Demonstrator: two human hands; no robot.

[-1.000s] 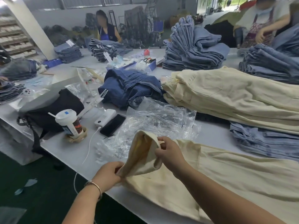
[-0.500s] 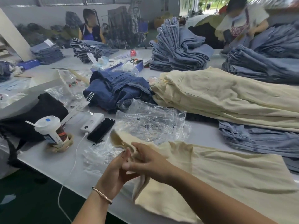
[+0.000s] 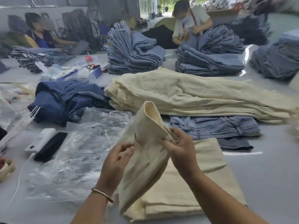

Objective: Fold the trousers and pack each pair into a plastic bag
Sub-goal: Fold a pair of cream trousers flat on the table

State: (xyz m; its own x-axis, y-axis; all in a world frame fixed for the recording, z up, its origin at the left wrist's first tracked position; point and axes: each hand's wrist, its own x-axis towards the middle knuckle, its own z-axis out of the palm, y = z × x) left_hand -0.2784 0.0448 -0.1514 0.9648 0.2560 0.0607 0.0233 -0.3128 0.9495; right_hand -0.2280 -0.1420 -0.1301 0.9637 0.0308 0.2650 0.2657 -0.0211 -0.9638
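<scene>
1. Cream trousers (image 3: 186, 180) lie at 6 o'clock on the tabletop (image 3: 267, 172), one end lifted and rolled upward.
2. Right hand (image 3: 179, 149) pinches the raised fabric's edge between thumb and curled fingers.
3. Left hand (image 3: 116, 159) grips the same raised fabric from the 9 o'clock side, fingers curled.
4. Clear plastic bags (image 3: 84, 151) lie flat at 9 o'clock, just beside the trousers.
5. Stack of cream trousers (image 3: 194, 94) sits at 12 o'clock; folded light-blue jeans (image 3: 215, 126) lie at 2 o'clock.

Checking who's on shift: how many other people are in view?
2: one person seated at the far left behind a jeans stack, another person at the far centre-right working on jeans. Others may be hidden.
</scene>
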